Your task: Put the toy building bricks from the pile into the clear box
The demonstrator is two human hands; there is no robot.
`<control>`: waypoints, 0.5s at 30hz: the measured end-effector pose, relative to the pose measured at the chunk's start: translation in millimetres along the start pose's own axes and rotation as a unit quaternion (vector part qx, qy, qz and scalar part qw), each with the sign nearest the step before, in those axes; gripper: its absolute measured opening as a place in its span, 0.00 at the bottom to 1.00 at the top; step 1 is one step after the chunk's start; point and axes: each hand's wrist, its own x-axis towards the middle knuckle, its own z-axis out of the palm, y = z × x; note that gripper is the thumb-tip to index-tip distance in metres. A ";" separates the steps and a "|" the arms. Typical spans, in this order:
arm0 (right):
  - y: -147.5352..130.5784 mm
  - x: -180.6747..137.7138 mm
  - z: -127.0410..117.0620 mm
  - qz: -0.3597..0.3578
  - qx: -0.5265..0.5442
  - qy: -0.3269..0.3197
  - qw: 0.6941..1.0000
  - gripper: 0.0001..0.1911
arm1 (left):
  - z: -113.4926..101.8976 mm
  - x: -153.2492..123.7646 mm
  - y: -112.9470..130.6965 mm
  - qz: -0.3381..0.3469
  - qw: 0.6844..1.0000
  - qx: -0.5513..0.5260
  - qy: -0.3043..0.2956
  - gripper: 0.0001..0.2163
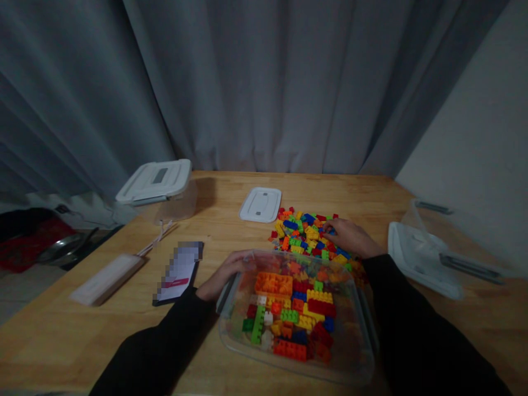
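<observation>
A loose heap of small red, yellow, blue, green and orange plastic bricks [305, 234] lies on the pale wooden desk [231, 192], and just this side of it sits a rectangular clear plastic box [348, 330] with more such bricks [291, 316] scattered over its bottom. From where I stand, the box is between the person's body and the heap, its far wall in front of the nearest pieces, so those show only through the plastic. The left hand [229, 269] is clamped on the box at its far left corner, fingers over the rim. The right hand [346, 234] reaches past the box to the heap's right side, fingers bent down among the pieces; whether they pinch one I can't tell. The black right sleeve [406, 324] hides some desk beside the box. Just behind the heap's left end lies a flat white plastic lid [260, 204]. Well to the right are a clear container with grey handles [470, 268] and a larger white lid [406, 258], overlapping from here. Leftward lie a dark-edged phone [180, 272], a pale oblong block with a cord [109, 279], and a white-lidded translucent bin [181, 201]. A grey-blue curtain [264, 82] hangs behind the desk.
</observation>
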 end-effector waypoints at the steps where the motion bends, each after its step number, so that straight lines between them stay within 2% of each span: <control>1: -0.1 0.2 0.5 -0.001 -0.001 0.000 1.000 0.14 | 0.3 -0.1 0.5 0.000 1.000 -0.001 -0.001 0.18; 7: -0.4 1.2 4.6 0.011 -0.010 0.005 1.000 0.16 | -0.1 1.0 -1.5 0.010 1.000 -0.010 -0.019 0.19; 15: 0.5 2.4 8.7 0.000 -0.011 0.009 1.000 0.12 | 2.0 0.5 1.2 -0.002 1.000 -0.020 -0.010 0.17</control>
